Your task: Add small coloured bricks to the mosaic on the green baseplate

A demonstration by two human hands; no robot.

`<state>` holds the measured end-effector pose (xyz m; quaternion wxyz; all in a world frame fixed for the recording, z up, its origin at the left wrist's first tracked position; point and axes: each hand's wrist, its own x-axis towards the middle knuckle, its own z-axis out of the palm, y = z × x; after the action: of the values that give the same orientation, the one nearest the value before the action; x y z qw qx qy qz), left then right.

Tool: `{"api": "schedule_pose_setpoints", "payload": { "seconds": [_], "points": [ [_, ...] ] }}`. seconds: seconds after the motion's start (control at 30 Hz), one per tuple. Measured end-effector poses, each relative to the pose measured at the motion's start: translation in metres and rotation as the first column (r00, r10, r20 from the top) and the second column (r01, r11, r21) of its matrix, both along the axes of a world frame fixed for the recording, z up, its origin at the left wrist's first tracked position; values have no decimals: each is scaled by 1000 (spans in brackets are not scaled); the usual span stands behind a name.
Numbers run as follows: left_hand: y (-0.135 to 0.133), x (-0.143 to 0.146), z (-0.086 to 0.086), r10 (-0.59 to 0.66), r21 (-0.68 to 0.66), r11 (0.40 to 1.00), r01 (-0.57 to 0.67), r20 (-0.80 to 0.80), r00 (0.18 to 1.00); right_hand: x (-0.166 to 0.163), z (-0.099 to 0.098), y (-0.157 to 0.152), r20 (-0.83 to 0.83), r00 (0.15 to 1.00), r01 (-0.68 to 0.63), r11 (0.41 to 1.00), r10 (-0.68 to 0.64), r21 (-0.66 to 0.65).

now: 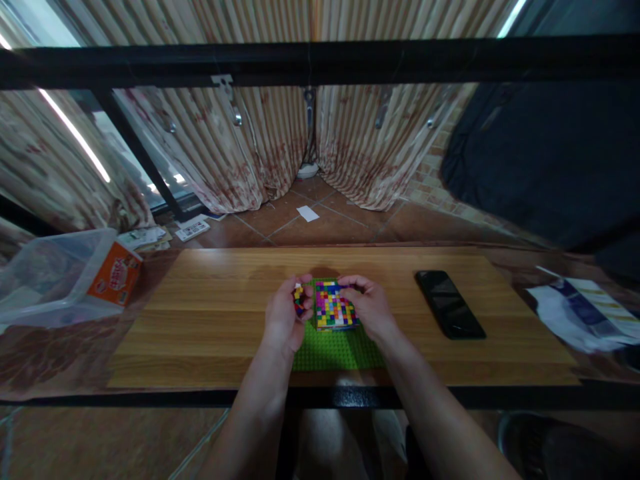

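A green studded baseplate (330, 353) lies on the wooden table before me. On its far part stands a low block of small bricks (334, 310) in many colours. My left hand (287, 310) is at the left side of the block, its fingers curled round several loose toy bricks (299, 299) of mixed colours. At the block's right side is my right hand (370, 307), thumb and fingertips brought together over its far right top. Whether a brick is between those fingertips is hidden. The near right part of the baseplate lies in shadow by my right wrist.
A black phone (450, 305) rests on the table (200, 320) to the right. Left of the table stands a clear plastic bin (55, 280) with an orange label. Papers and a package (590, 310) lie at the far right. Curtains (370, 147) hang beyond a black bar.
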<state>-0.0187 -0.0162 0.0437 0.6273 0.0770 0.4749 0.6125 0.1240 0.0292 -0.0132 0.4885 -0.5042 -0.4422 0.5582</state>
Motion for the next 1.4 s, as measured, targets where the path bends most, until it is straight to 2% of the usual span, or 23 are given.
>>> {"api": "schedule_pose_setpoints", "payload": {
  "seconds": [0.33,0.43,0.57,0.67,0.87,1.2,1.4],
  "points": [
    [-1,0,-7,-75,67,995,76,-21,997,5,-5,0,24,999,-28,999,27,22],
    [-2,1,-8,-94,90,991,99,-55,994,9,-4,0,162,987,-18,984,-12,178],
    [-3,1,-10,-134,123,982,145,-94,986,11,5,-3,318,942,-58,884,-104,464],
    [-4,3,-11,-168,159,969,190,-142,976,9,16,-10,358,931,-144,826,-74,546],
    [-6,8,-11,-244,159,948,275,-190,951,5,27,-19,385,923,-254,765,9,592],
    [-7,11,-9,-280,148,935,323,-250,927,2,25,-20,402,915,-238,758,-35,608],
    [-7,9,-8,-296,144,932,333,-227,928,2,28,-20,451,892,-279,739,-38,613]
  ]
}}
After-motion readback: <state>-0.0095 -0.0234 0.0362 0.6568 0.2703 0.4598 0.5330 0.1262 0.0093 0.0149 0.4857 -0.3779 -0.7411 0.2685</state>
